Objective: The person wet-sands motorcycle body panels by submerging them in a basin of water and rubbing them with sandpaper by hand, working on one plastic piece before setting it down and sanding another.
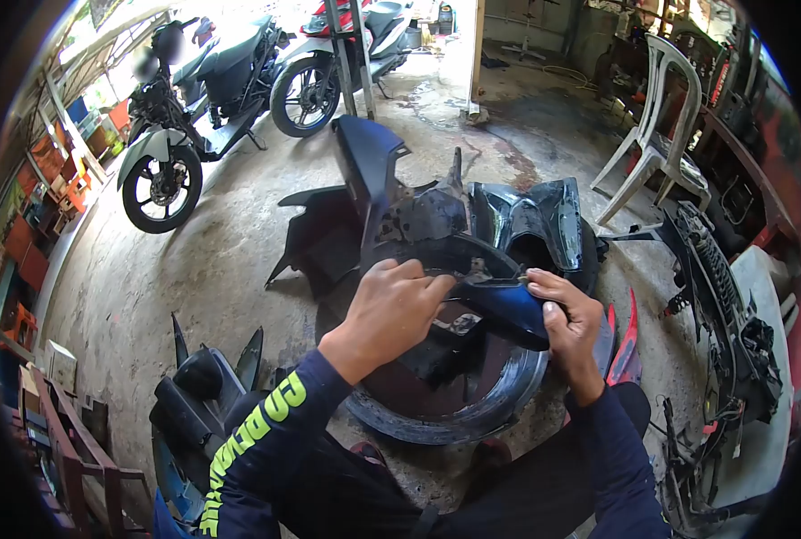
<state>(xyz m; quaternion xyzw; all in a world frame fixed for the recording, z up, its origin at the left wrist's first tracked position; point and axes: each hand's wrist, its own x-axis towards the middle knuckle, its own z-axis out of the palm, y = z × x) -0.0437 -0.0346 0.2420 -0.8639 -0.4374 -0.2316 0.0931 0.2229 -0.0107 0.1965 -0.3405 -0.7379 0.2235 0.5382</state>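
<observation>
Both of my hands are on a glossy dark-blue and black motorcycle body panel (505,310), held above a tyre. My left hand (391,310) is closed, its curled fingers at the panel's left end; whether something small is also in them is hidden. My right hand (569,319) pinches the right end, thumb in front and fingers over the top edge. Beneath lies the black tyre (445,427), which has more panels resting on it. Just beyond my hands, a dark-blue and black fairing piece (364,166) stands tilted up, and a shiny black panel (544,220) lies to its right.
Two motorcycles, one partly stripped (162,175) and one red (306,94), stand at the back left. A plastic chair (656,135) is at the right, near a black frame part with wiring (733,332). More black panels (203,391) lie by my left knee.
</observation>
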